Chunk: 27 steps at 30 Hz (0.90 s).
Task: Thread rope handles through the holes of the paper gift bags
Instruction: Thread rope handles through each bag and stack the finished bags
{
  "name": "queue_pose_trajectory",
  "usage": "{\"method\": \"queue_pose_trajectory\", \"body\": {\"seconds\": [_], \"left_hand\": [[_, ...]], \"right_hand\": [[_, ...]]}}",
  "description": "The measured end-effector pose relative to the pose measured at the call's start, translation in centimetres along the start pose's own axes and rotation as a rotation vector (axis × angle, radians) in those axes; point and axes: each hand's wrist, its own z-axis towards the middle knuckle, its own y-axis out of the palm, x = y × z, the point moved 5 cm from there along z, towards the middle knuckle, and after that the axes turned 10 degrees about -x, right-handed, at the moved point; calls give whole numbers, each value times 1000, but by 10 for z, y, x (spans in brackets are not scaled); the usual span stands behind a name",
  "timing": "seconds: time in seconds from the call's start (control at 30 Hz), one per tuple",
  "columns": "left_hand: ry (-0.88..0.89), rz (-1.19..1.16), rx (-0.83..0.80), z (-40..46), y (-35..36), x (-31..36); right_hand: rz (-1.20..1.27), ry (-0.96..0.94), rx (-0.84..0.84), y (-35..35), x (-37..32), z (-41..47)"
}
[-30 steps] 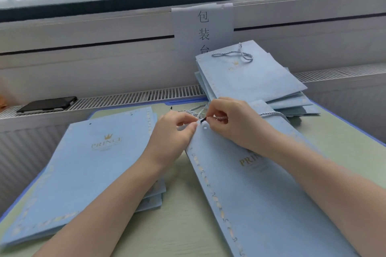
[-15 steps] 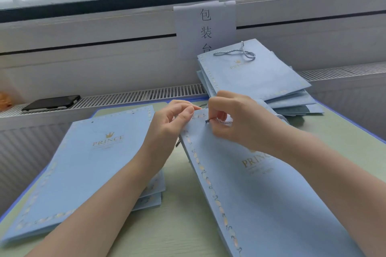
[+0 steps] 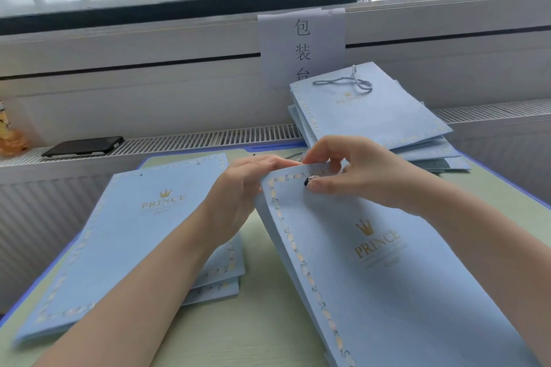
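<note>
The gift bag [image 3: 372, 262] lies long on the desk [image 3: 262, 322], top edge far. The right hand [image 3: 357, 176] pinches the black rope tip [image 3: 307, 181] there. The left hand [image 3: 241, 185] grips the top corner beside it.

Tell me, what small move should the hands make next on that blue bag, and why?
Probably pull the rope's black tip further through the hole. It pokes out beside the right hand's thumb, while the left hand steadies the bag's top edge.
</note>
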Motion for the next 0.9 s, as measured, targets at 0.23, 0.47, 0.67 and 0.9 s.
{"method": "queue_pose_trajectory", "body": {"seconds": [0.23,0.47,0.67,0.9], "left_hand": [[-201,8,-112,-1,-1,-11],[-222,-101,-242,-3,-3,-9],[-294,-29,-238,-3,-9,-14],[-278,346,-57,0,-15,-13]], "right_hand": [[52,-25,-38,7,-1,-1],[29,-84,-67,14,-6,0],[-39,-64,-92,17,-1,1],[-25,12,-144,17,1,-1]]}}
